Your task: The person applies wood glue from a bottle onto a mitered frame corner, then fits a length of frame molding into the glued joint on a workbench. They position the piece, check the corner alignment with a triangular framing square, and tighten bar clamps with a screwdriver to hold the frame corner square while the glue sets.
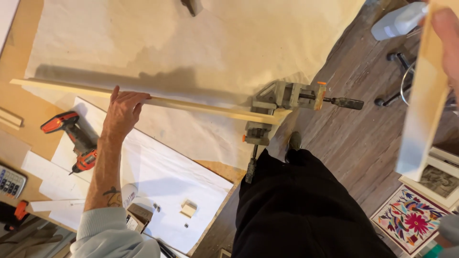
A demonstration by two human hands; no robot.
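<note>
My left hand [123, 109] rests on a long pale wooden strip [201, 106], its fingers curled over the far edge. The strip lies across the paper-covered table [201, 43]. Its right end sits in a grey corner clamp [275, 101] at the table's corner. My right hand [447, 40] is raised at the upper right and grips a second pale wooden board [420, 100], held upright over the floor. A white plastic bottle [398, 21] pokes out beside that board; what holds it is hidden.
A red and black cordless drill [71, 138] lies on white paper [167, 177] beside my left forearm. Nearby are a calculator [9, 181], a small wood block [188, 209] and loose screws. Framed pictures [437, 179] and a colourful embroidered panel [410, 220] lie on the wooden floor.
</note>
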